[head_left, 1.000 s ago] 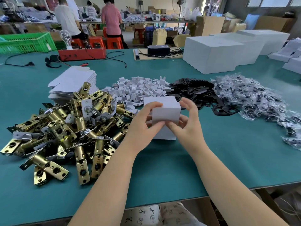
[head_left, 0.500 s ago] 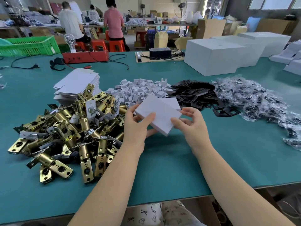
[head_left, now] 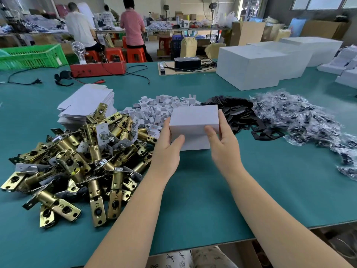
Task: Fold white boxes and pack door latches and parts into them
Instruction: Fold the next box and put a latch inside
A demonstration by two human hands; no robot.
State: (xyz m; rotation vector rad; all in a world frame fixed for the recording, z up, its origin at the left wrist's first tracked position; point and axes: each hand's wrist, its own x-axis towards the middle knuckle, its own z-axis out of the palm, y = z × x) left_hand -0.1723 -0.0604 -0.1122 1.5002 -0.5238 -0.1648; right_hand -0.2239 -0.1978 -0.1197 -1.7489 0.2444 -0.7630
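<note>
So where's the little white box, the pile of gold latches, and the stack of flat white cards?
little white box (head_left: 194, 118), head view, on its top face.
pile of gold latches (head_left: 77, 161), head view, mid-pile.
stack of flat white cards (head_left: 85, 101), head view, top sheet.

Both hands held a small white cardboard box (head_left: 194, 120) above the teal-covered table (head_left: 193, 200): left hand (head_left: 168, 147) on its left side, right hand (head_left: 224, 144) on its right. Heap of brass-coloured metal door latches (head_left: 77, 161) lay left; flat white box blanks (head_left: 85, 103), black plates (head_left: 243, 117) behind.
</note>
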